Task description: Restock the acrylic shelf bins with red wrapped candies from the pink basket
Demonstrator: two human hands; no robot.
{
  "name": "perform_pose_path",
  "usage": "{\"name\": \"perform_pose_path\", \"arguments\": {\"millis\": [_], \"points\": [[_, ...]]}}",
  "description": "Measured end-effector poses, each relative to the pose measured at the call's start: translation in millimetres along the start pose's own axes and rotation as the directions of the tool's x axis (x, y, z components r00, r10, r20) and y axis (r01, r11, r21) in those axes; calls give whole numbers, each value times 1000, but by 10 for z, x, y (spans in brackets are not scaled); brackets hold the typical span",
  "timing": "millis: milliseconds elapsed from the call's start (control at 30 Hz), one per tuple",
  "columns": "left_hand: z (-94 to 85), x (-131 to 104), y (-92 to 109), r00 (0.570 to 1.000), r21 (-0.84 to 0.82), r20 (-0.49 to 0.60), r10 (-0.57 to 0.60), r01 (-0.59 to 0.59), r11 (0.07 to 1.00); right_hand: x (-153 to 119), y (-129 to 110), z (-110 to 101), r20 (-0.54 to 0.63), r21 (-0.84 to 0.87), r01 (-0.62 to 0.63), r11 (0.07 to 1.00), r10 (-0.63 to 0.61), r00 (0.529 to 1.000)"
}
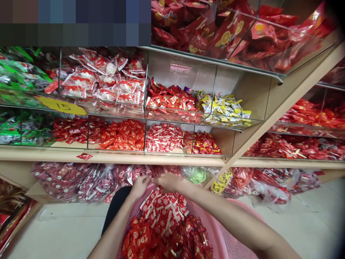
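A pink plastic basket [219, 239] holds red-and-white wrapped candies [164, 210] at its far side and red packets [140, 237] nearer me. At the basket's far rim is my left hand [142, 185], its fingers closed in a pinch. Just to the right, my right hand [168, 182] reaches over the same rim with its fingers bent down, close to my left hand. What either hand grips is too small or hidden to make out.
Shelf bins of wrapped candies [165, 138] rise in front, above a wooden ledge [129, 157] with one loose red packet [84, 156]. Bagged candies [95, 183] lie under the ledge. A second pink basket [237, 230] is at the right. A yellow price tag [61, 105] hangs left.
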State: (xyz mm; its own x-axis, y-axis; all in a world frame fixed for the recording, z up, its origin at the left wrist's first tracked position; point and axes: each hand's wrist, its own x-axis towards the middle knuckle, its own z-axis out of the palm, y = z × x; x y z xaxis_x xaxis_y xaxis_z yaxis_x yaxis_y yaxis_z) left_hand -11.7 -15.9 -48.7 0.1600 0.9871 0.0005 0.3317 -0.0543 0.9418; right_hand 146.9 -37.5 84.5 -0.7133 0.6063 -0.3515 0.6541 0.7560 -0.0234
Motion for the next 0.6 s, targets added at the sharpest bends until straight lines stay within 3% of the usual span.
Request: {"name": "perform_pose_path", "arguments": {"millis": [133,433,600], "points": [[0,6,-14,1000,38,-11,15,-15,999,77,-41,114,-10,-34,-3,999,3,1000],[11,-7,-7,999,47,-19,27,-26,999,69,-47,413,-160,-153,21,988,-45,986],[14,0,-33,999,44,-18,36,-35,998,26,-91,391,-177,-177,14,984,-46,983]]}}
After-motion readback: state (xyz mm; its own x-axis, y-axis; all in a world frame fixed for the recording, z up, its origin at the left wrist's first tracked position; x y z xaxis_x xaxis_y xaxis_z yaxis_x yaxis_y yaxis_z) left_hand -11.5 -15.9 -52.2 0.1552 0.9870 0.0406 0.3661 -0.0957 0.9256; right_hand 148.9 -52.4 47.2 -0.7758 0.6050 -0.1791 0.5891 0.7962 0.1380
